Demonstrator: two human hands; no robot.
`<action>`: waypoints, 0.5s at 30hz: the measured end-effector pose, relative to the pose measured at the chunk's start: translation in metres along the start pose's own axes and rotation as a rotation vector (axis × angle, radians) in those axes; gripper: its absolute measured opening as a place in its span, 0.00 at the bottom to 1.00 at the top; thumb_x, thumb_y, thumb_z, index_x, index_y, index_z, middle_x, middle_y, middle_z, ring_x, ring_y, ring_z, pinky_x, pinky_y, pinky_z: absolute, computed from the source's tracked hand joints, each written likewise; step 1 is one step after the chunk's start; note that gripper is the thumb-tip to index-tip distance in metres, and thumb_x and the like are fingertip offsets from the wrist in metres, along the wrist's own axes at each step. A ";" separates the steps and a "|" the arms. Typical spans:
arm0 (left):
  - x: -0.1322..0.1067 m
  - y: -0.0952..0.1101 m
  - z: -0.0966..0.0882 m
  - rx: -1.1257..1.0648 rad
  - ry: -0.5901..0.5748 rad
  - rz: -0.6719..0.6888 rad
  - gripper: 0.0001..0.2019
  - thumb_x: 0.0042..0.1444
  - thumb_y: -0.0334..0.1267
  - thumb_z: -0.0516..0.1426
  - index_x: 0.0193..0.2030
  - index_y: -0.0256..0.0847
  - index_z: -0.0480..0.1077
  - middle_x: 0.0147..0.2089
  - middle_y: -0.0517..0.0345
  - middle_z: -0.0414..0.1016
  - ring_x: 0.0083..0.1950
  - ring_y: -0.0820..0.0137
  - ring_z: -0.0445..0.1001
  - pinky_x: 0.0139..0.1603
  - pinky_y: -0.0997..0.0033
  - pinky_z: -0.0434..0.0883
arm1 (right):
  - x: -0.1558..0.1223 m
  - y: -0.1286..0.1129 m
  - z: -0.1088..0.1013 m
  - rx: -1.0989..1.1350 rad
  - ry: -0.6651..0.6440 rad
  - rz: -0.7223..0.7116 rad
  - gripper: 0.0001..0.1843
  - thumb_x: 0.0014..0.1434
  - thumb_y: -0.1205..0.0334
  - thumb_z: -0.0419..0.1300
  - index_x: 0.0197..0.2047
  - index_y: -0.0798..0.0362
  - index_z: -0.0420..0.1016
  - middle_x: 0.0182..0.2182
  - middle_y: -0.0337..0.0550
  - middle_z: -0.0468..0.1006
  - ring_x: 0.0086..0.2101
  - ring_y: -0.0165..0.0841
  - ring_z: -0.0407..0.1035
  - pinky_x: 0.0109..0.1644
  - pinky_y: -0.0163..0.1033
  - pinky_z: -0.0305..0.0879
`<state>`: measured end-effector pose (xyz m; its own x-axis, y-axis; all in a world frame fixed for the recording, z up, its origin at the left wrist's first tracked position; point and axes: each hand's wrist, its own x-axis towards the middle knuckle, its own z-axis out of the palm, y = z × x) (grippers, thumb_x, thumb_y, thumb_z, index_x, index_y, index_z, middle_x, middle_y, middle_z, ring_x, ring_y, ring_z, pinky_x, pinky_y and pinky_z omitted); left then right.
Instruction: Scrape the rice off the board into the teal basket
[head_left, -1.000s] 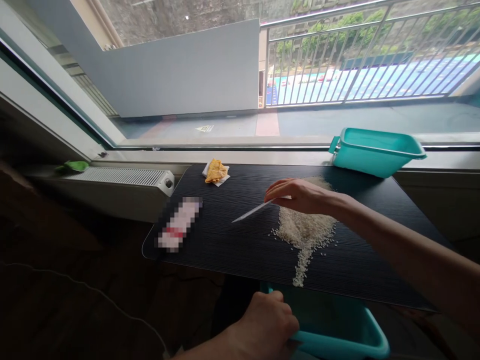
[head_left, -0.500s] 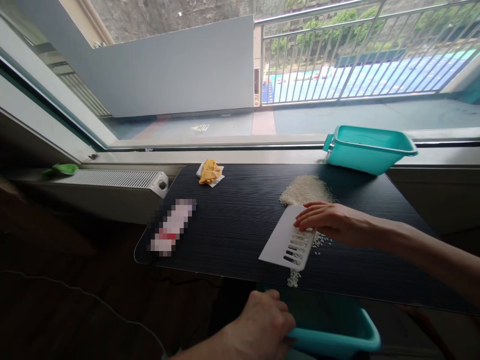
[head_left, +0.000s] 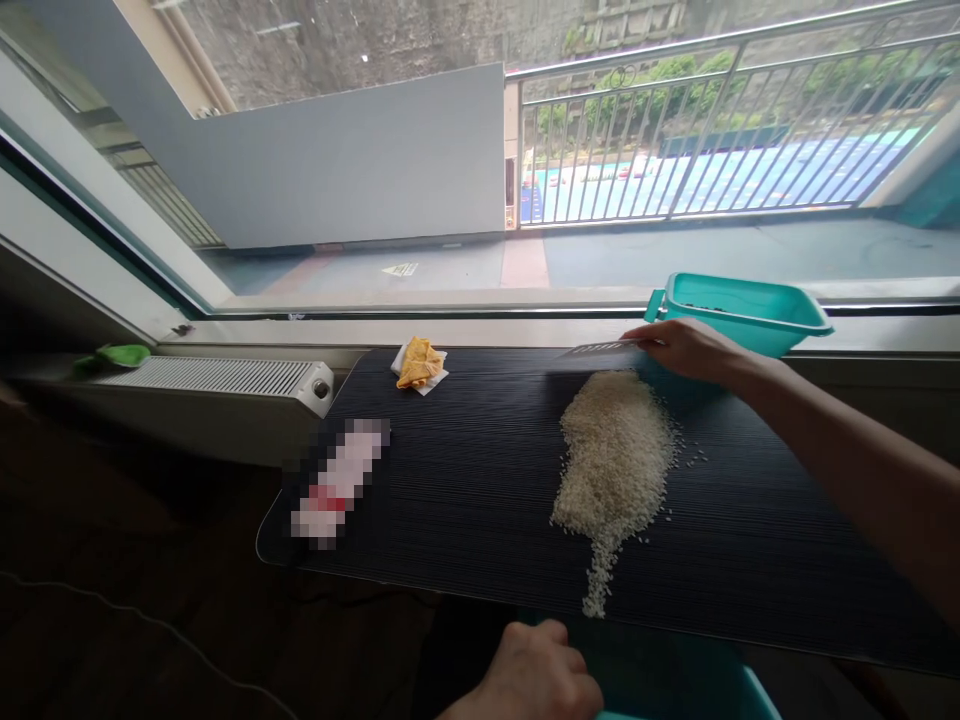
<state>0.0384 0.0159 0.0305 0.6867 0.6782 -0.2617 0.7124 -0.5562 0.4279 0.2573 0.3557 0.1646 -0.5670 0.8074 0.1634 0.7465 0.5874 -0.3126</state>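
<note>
Rice [head_left: 615, 470] lies heaped; right hand [head_left: 686, 345] pinches slotted scraper [head_left: 600, 350], left hand [head_left: 536, 675] grips teal tub [head_left: 675, 680].

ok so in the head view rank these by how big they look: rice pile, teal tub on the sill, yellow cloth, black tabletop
1. black tabletop
2. rice pile
3. teal tub on the sill, farther off and partly behind the right hand, so unsure against the rice
4. yellow cloth
</note>
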 end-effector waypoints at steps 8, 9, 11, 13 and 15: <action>0.000 -0.001 -0.007 -0.002 -0.028 0.004 0.16 0.54 0.52 0.64 0.30 0.40 0.72 0.30 0.57 0.76 0.30 0.67 0.67 0.21 0.70 0.48 | -0.035 0.007 0.016 -0.078 -0.121 0.049 0.16 0.71 0.51 0.55 0.52 0.51 0.76 0.50 0.44 0.77 0.46 0.38 0.74 0.50 0.48 0.74; -0.001 0.000 -0.010 -0.010 -0.038 -0.003 0.16 0.54 0.52 0.64 0.30 0.40 0.72 0.30 0.57 0.76 0.30 0.67 0.67 0.21 0.70 0.48 | -0.043 0.004 0.018 -0.080 -0.124 0.045 0.15 0.71 0.51 0.56 0.52 0.50 0.76 0.51 0.44 0.77 0.47 0.38 0.74 0.50 0.49 0.73; -0.002 0.002 -0.016 -0.034 -0.040 -0.014 0.15 0.54 0.50 0.64 0.30 0.40 0.72 0.31 0.57 0.76 0.31 0.68 0.67 0.22 0.70 0.51 | -0.058 -0.002 0.019 -0.083 -0.125 0.037 0.14 0.70 0.52 0.58 0.52 0.50 0.75 0.52 0.45 0.77 0.47 0.38 0.73 0.52 0.50 0.73; -0.003 0.005 -0.024 -0.053 -0.039 -0.021 0.14 0.56 0.48 0.64 0.30 0.40 0.72 0.32 0.57 0.77 0.32 0.68 0.68 0.24 0.70 0.53 | -0.070 -0.010 0.021 -0.086 -0.122 0.033 0.15 0.69 0.52 0.59 0.53 0.50 0.75 0.52 0.45 0.77 0.47 0.39 0.73 0.52 0.51 0.73; -0.004 0.009 -0.032 -0.054 -0.037 -0.034 0.13 0.58 0.46 0.63 0.30 0.39 0.73 0.34 0.57 0.78 0.33 0.68 0.70 0.25 0.69 0.54 | -0.080 -0.018 0.022 -0.088 -0.117 0.033 0.15 0.69 0.52 0.59 0.54 0.50 0.75 0.52 0.45 0.77 0.48 0.39 0.73 0.52 0.51 0.73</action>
<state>0.0370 0.0233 0.0633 0.6681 0.6773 -0.3082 0.7271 -0.5060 0.4640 0.2810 0.2794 0.1368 -0.5745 0.8174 0.0428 0.7902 0.5675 -0.2315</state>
